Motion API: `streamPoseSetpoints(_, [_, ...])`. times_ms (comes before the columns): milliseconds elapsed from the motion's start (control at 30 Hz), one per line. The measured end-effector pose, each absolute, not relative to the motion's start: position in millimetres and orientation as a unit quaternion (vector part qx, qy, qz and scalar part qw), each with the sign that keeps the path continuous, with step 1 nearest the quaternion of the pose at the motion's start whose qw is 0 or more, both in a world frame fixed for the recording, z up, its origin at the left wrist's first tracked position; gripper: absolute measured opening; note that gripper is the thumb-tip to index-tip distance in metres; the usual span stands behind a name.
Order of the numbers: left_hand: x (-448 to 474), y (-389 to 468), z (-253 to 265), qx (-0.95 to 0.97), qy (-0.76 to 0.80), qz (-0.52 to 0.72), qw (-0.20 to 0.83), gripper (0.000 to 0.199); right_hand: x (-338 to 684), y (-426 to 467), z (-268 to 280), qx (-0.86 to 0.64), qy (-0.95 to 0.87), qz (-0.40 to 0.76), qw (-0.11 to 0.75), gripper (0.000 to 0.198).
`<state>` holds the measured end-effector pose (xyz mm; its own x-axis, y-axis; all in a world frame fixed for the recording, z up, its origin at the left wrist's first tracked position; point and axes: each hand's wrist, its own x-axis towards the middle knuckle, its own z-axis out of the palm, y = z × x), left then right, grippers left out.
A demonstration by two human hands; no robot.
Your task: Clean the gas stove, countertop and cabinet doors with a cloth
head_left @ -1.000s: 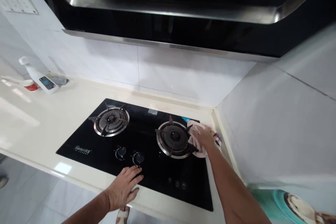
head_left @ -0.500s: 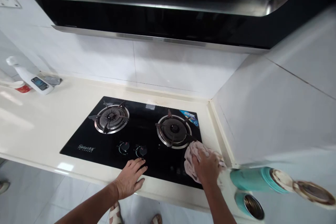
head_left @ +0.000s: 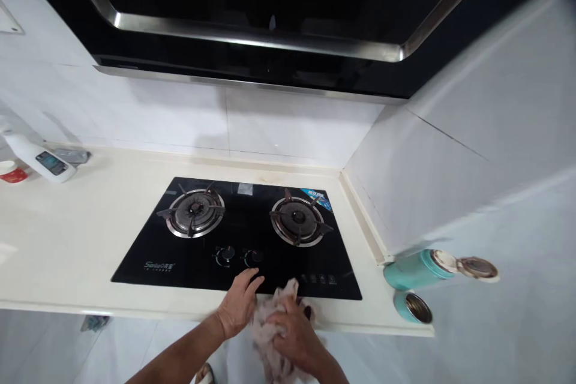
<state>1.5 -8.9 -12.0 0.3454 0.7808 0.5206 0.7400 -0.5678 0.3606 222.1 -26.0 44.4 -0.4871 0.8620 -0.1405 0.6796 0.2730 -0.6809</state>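
Observation:
My right hand (head_left: 294,336) grips a crumpled pale pinkish cloth (head_left: 270,345) at the counter's front edge, with part of the cloth hanging below that edge. Just left of it, my left hand (head_left: 239,303) lies with fingers stretched out over the front rim of the black glass gas stove (head_left: 265,231), close below its right knob (head_left: 254,258). The left knob (head_left: 225,255) sits beside that one. Behind them are the left burner (head_left: 195,213) and the right burner (head_left: 297,219), each with dark pan supports.
A black range hood (head_left: 252,63) overhangs the stove. At the right stand an open-lidded teal canister (head_left: 407,271) and a smaller teal tin (head_left: 413,307) beside the tiled wall. On the left of the pale counter (head_left: 90,228) are a white bottle (head_left: 38,156) and a red-and-white cup (head_left: 12,172).
My right hand has moved the cloth left, from the stove's right front corner to the counter's front edge near my left hand. My left hand sits slightly further right. The camera view has shifted.

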Motion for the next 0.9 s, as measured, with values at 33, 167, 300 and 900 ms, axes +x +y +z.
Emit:
streamPoseSetpoints(33, [-1, -11, -12, 0.811, 0.473, 0.343, 0.034, 0.059, 225, -34, 46, -0.467, -0.780, 0.387, 0.155, 0.034])
streamPoseSetpoints(167, [-39, -28, -6, 0.765, 0.544, 0.345, 0.008, 0.049, 235, -16, 67, -0.455, -0.716, 0.416, 0.328, 0.037])
streamPoseSetpoints(300, [-121, -44, -4, 0.719, 0.619, 0.312, -0.062, 0.036, 218, 60, 88, -0.528, -0.726, 0.317, 0.304, 0.048])
streamPoseSetpoints(900, [-203, -54, -5, 0.693, 0.661, 0.279, -0.077, 0.037, 285, -44, 51, -0.667, -0.606, 0.309, 0.304, 0.044])
